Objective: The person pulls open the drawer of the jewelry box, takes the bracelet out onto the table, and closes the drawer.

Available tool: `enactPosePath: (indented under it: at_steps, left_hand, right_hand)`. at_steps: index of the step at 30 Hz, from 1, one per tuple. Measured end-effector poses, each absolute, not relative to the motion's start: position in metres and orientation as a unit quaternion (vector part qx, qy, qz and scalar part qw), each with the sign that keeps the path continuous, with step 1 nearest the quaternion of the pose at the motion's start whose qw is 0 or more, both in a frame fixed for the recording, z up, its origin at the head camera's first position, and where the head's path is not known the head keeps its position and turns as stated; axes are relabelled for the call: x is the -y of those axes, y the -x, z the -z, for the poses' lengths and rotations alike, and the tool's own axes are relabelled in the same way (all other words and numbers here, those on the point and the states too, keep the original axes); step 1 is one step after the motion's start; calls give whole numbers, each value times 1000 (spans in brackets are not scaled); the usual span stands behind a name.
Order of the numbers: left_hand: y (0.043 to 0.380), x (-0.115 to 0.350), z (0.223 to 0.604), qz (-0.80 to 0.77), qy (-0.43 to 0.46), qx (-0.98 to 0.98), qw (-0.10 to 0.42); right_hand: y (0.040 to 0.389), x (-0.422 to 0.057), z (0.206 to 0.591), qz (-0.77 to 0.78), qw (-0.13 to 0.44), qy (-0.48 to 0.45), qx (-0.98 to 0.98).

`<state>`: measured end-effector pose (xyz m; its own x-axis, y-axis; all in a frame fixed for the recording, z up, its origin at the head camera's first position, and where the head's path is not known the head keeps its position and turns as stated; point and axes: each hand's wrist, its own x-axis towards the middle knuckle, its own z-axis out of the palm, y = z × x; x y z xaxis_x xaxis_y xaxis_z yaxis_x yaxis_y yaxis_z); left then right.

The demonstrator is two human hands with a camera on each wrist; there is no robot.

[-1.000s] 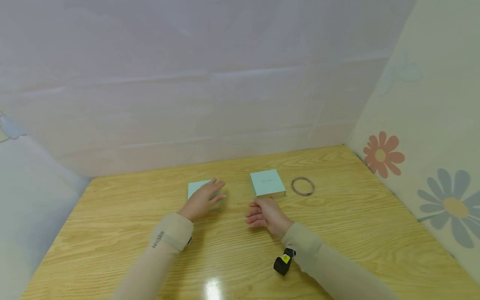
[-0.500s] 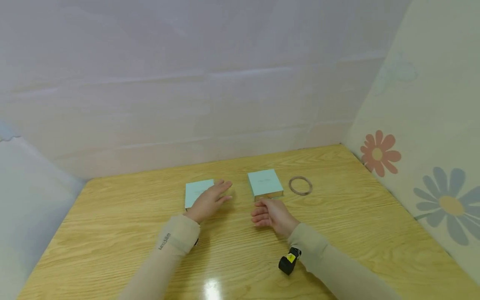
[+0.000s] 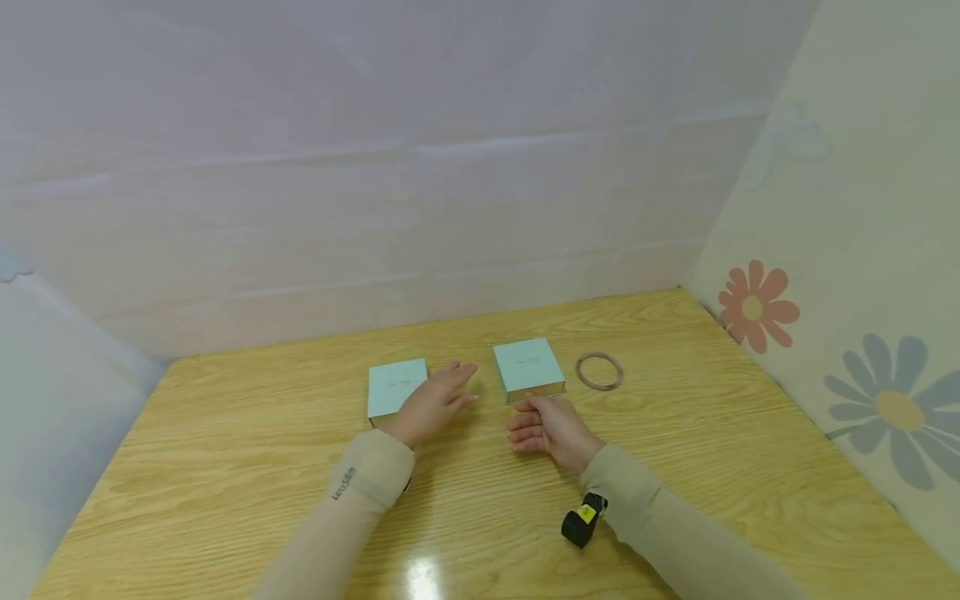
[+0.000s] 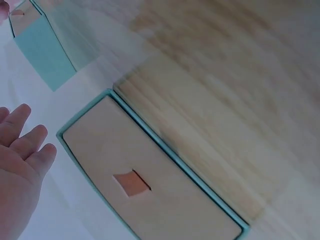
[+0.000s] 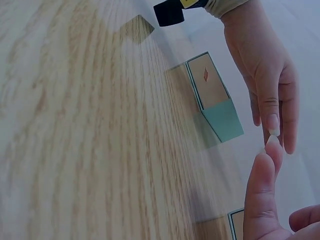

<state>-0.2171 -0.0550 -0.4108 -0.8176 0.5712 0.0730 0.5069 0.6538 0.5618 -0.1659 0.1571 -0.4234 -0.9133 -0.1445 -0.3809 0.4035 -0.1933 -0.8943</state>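
Observation:
Two flat mint-green boxes lie on the wooden table in the head view. My left hand (image 3: 435, 400) hovers with fingers extended at the right side of the left box (image 3: 390, 387), overlapping its front right corner. Below the front edge of the right box (image 3: 528, 362) is my right hand (image 3: 551, 433), its fingers loosely bent and holding nothing. The left wrist view shows a box's beige front (image 4: 165, 185) with a small orange ribbon tab (image 4: 131, 183). To the right of the boxes lies a thin brownish ring (image 3: 602, 387).
The wooden table (image 3: 247, 450) runs back to a pale wall covering (image 3: 375, 208). A flower-printed panel (image 3: 825, 292) borders the right side. A black strap with a yellow label (image 3: 582, 520) hangs from my right wrist.
My left hand has moved right, uncovering more of the left box. My right hand has shifted slightly right. The head view has turned a little; boxes and ring stay on the table.

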Motion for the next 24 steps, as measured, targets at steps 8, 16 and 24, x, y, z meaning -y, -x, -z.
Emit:
enactPosePath:
  at_steps: [8,16,24]
  left_hand:
    - [215,47,412,-296,-302,-904,57]
    - [213,39,410,-294,-302,-905,59]
    - [216,30,410,-286,-327,-899,51]
  right_hand:
    - [168,-163,429,769,178,-110,-604]
    - [169,-164,431,772,174,-118,-600]
    - [171,-165,432,777,170,-138,-590]
